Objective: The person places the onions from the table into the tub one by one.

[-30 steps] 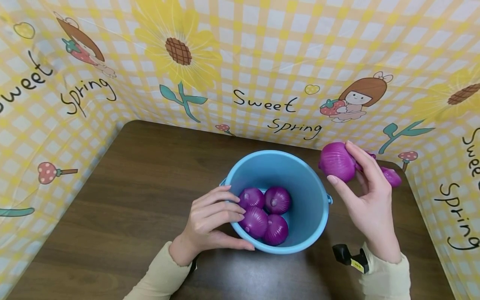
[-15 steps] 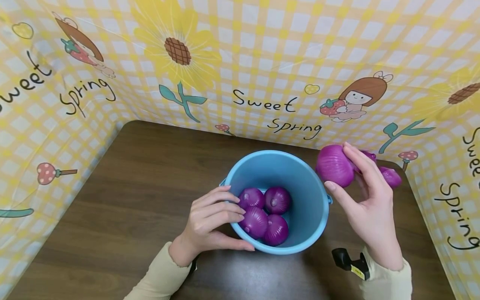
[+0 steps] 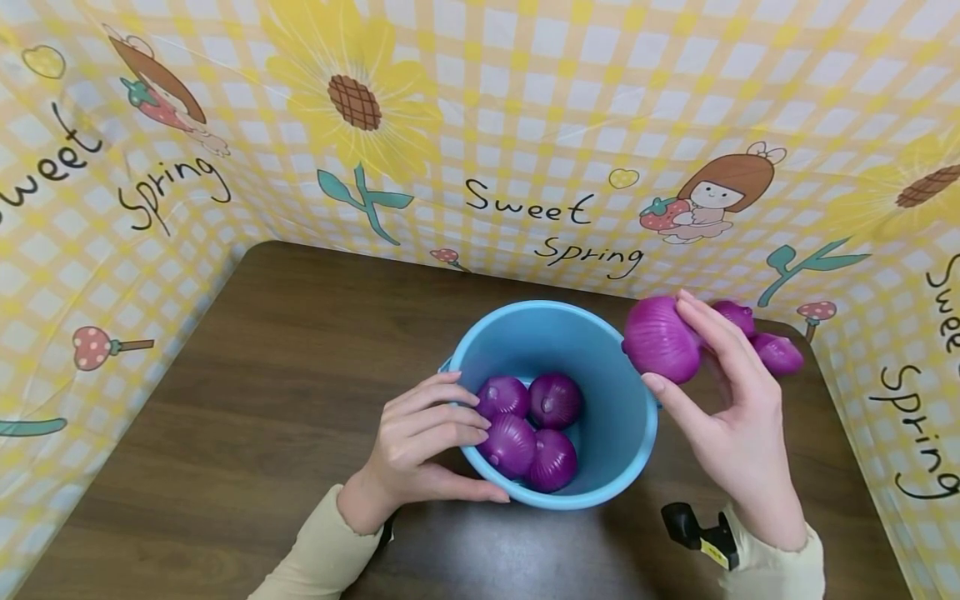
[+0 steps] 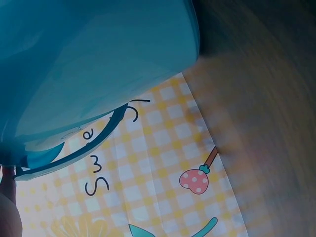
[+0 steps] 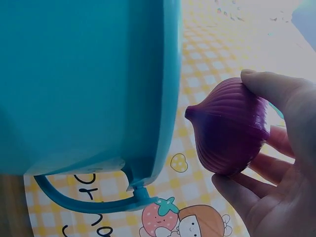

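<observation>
A blue bucket [image 3: 641,450] stands on the table, with several purple onions [image 3: 552,400] at its bottom. My left hand [image 3: 420,442] holds its left rim, fingers reaching over the edge and thumb along the near side. Another onion [image 3: 662,340] is pinched between the thumb and fingers of my right hand [image 3: 731,408], above the bucket's right rim. In the right wrist view, that onion [image 5: 229,128] has its pointed tip toward the bucket wall [image 5: 98,89]. The left wrist view holds mostly the bucket's side [image 4: 98,64]; the fingertips there are out of sight.
Beyond my right hand, two more onions [image 3: 777,353] lie at the table's back right corner, partly behind the fingers. A yellow checked cloth [image 3: 525,100] walls in the dark wooden table [image 3: 262,400]. The bucket's handle [image 5: 89,203] hangs at its far side.
My right hand has moved slightly left and toward me with its onion, from beside the bucket to over its right rim. More of the two onions behind it shows. The left hand stays put.
</observation>
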Demonstrator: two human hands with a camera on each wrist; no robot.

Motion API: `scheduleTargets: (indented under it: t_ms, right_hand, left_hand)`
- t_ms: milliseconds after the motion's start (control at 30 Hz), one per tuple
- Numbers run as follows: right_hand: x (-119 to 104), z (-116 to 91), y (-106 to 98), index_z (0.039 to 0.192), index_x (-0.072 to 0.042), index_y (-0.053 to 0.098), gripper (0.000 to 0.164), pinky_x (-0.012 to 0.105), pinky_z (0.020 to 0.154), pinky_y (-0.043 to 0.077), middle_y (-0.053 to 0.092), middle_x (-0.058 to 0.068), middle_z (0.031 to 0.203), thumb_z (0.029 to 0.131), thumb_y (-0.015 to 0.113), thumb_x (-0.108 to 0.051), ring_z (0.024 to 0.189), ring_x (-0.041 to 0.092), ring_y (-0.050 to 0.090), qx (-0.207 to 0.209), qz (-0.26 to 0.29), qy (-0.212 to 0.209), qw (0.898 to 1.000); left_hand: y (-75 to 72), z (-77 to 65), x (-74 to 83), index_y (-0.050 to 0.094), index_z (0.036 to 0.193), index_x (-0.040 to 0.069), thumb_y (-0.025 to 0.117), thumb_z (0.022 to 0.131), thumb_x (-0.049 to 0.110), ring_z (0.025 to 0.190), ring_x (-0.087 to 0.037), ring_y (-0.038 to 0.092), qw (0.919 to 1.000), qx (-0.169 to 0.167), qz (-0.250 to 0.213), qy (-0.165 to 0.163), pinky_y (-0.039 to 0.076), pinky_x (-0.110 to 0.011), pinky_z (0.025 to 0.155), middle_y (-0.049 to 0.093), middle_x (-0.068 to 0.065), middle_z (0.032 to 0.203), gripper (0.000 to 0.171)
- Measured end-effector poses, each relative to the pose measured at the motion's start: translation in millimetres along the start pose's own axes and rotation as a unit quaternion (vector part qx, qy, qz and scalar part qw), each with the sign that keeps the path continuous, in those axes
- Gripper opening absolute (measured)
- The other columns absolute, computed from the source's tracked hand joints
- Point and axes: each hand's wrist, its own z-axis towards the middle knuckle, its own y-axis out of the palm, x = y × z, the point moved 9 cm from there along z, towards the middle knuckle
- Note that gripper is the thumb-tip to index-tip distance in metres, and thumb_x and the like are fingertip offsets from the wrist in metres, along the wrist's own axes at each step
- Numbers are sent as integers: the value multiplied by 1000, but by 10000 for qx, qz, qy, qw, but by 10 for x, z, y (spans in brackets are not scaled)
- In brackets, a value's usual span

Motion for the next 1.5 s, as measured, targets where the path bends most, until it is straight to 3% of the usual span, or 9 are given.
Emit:
scheduleTargets:
  t_ms: [333, 567, 800, 1033, 1500]
  right_hand:
    - [-268, 23, 109, 138, 5, 58, 61, 25, 106, 45, 55, 19, 144, 83, 84, -2, 134, 31, 49, -243, -140, -276, 9992]
    - [-299, 5, 207, 135, 6, 60, 60, 24, 105, 45, 56, 21, 142, 93, 78, -33, 133, 32, 50, -429, -157, -539, 9975]
    - [-262, -39, 320, 137, 4, 59, 62, 26, 103, 47, 55, 18, 144, 82, 85, -5, 130, 27, 54, -722, -102, -434, 9964]
    - [-67, -132, 385, 139, -3, 60, 63, 22, 101, 47, 55, 13, 145, 90, 81, -36, 131, 28, 54, -850, -260, -460, 9950]
    - [12, -212, 490, 141, -7, 60, 67, 23, 104, 46, 54, 9, 146, 92, 73, -51, 130, 27, 55, -1089, -306, -497, 9923]
  left_hand:
    - [5, -4, -7, 72, 78, 5, 91, 70, 53, 83, -27, 70, 10000, -16, -13, -12, 53, -50, 99, 74, -6, 84, 52]
    - [5, -7, -16, 72, 78, 5, 92, 70, 53, 83, -27, 70, 10000, -19, -25, -47, 53, -50, 99, 74, -7, 84, 52]
    - [1, -5, -17, 72, 78, 6, 92, 69, 53, 83, -27, 70, 10000, 9, -13, -27, 53, -50, 98, 74, -7, 83, 52]
    - [-3, -3, -9, 72, 77, 5, 93, 68, 52, 82, -27, 70, 10000, 40, -34, -6, 53, -50, 98, 74, -7, 83, 52]
    - [-8, -3, 0, 72, 78, 5, 92, 69, 53, 82, -27, 70, 10000, 70, -22, 21, 53, -49, 99, 74, -7, 82, 53]
